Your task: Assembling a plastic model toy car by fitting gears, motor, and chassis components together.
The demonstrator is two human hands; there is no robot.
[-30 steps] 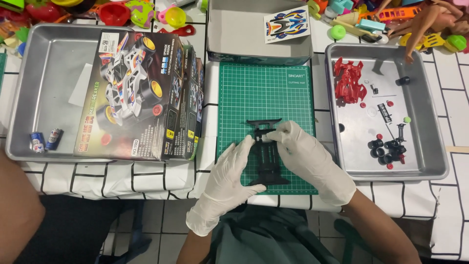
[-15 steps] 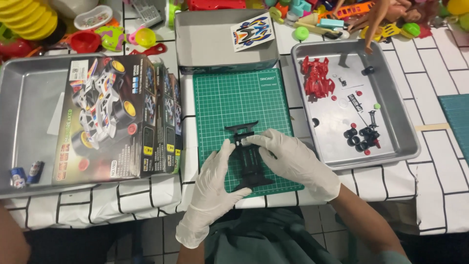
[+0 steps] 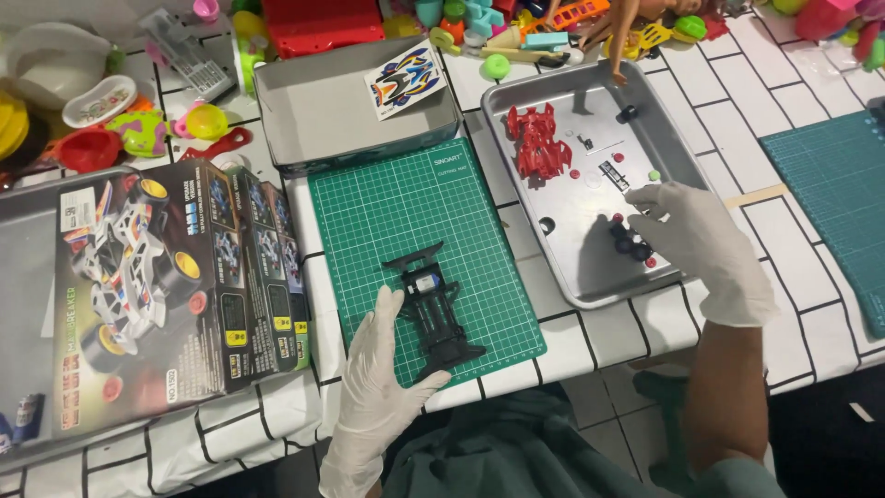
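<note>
Right hand [image 3: 696,244] had left the black chassis [image 3: 433,309] since the earlier frame and moved into the metal tray [image 3: 590,277], fingers loosely curled over the small black wheels [image 3: 630,242]; grasp unclear. Left hand [image 3: 383,378] stayed open, steadying the chassis on the green cutting mat [image 3: 406,203].

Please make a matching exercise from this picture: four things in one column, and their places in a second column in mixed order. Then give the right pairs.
Things:
1. black chassis
2. red car body
3. sticker sheet
4. toy car box

Places:
A. in the grey cardboard lid
B. on the green cutting mat, by the left hand
C. in the left metal tray
D. in the right metal tray, where the right hand reaches

Pairs: 1-B, 2-D, 3-A, 4-C
</note>
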